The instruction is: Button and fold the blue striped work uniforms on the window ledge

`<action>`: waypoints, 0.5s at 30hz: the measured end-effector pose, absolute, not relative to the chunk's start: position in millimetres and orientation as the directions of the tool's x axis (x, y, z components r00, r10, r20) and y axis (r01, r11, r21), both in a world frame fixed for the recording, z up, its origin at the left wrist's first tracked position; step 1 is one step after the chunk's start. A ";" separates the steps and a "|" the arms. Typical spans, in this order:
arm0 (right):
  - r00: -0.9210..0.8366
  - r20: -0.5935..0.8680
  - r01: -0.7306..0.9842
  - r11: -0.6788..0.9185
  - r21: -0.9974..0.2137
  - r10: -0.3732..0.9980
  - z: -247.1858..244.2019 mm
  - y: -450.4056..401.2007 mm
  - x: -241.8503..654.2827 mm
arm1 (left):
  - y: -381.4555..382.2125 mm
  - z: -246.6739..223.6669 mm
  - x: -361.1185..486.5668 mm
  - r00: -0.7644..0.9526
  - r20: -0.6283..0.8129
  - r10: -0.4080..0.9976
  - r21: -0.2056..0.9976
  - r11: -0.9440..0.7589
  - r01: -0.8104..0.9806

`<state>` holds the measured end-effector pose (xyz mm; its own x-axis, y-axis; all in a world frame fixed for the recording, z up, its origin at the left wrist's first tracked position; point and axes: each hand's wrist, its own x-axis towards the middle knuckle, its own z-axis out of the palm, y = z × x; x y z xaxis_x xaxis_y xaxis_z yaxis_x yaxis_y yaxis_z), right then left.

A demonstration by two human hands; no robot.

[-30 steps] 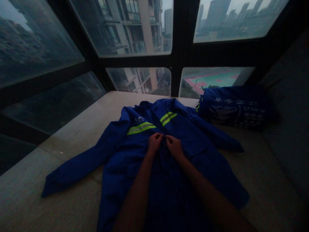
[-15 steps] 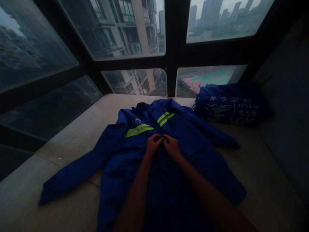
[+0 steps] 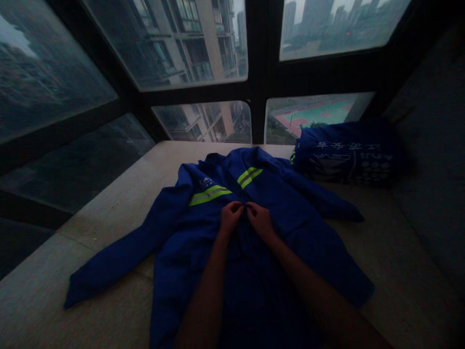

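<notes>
A blue work jacket (image 3: 214, 237) with yellow-green reflective strips across the chest lies spread out, its collar toward the window and its sleeves out to both sides. At its front opening, just below the strips, my left hand (image 3: 231, 215) pinches the jacket's front edge. Close beside it, my right hand (image 3: 259, 220) pinches the opposite edge, thumb and fingertips together. The fingertips of both hands almost meet. Whether a button or a snap lies between them is too dark and small to make out.
A folded stack of blue clothing (image 3: 348, 152) with white printing stands at the back right, by the wall (image 3: 432, 160). The pale ledge (image 3: 109, 208) under the jacket runs up to dark-framed windows (image 3: 267, 77) at the back and left.
Both hands stay at the same spot on the jacket front, with only slight finger movement. The view has shifted very slightly.
</notes>
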<state>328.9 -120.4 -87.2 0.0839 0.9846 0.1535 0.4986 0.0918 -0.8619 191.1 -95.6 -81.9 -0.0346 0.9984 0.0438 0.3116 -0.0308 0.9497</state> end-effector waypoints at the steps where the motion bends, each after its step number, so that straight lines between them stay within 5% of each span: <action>1: 0.085 0.157 0.499 0.095 -0.861 0.984 -87.1 -120.8 328.5 | -95.3 -82.8 190.4 -0.033 0.042 0.999 0.952 -0.030 0.304; 15: 0.125 0.138 0.479 0.063 -0.876 0.982 -84.3 -118.2 328.3 | -99.8 -78.4 188.6 0.010 0.055 0.998 0.970 -0.055 0.239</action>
